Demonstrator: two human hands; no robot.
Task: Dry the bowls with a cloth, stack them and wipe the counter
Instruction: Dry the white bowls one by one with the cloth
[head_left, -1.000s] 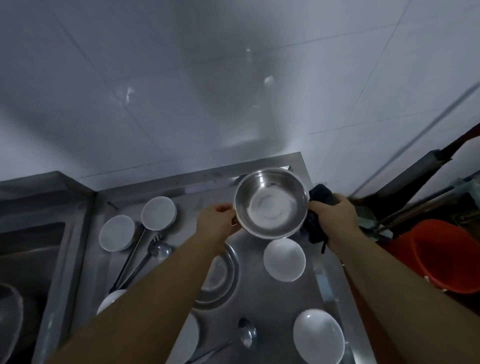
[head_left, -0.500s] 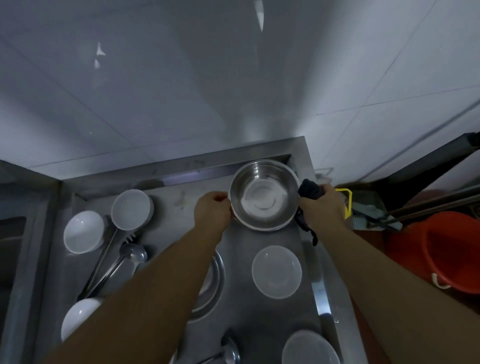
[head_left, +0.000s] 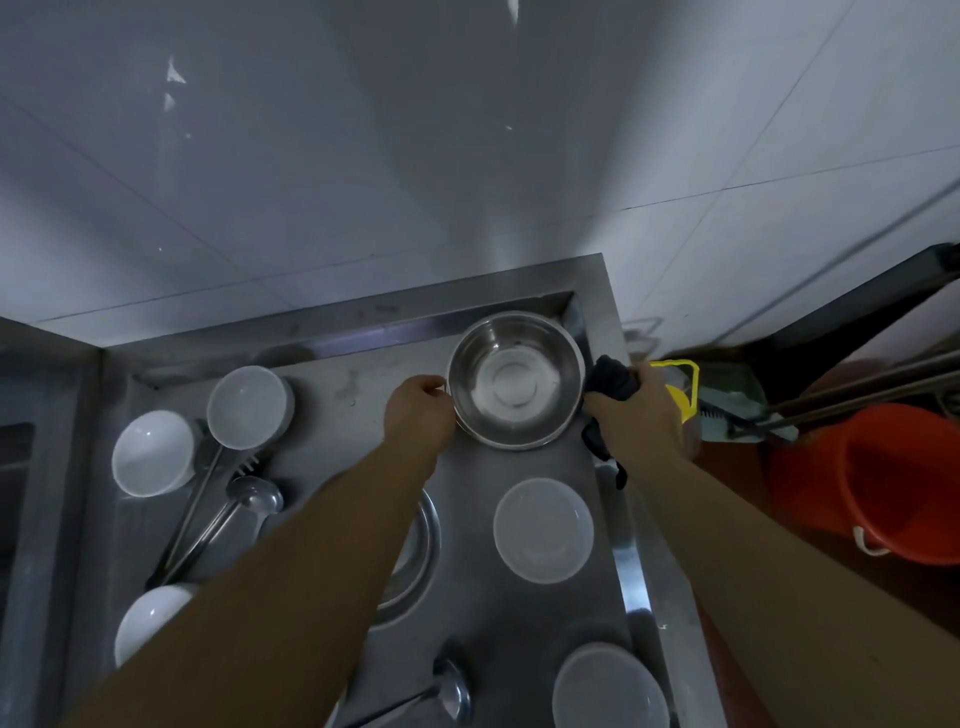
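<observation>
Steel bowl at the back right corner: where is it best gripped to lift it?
By its thin rim, from the left. The steel bowl sits upright, mouth up, its rim exposed there, where the left hand already pinches it; the right hand holds the cloth.

Steel bowl (head_left: 514, 382): shiny silver, pale ring reflected in its base. Cloth (head_left: 610, 384): dark, near black. Counter (head_left: 467, 613): dull grey steel, brighter strip along the right rim. Small bowls (head_left: 153, 452): plain white; two lids or dishes (head_left: 543, 530) look frosted white. Ladles (head_left: 249, 499): silver. Bucket (head_left: 893, 483): orange-red. Handle (head_left: 685, 384) at the right: yellow. Wall tiles (head_left: 363, 156): white, thin dark joints.
</observation>
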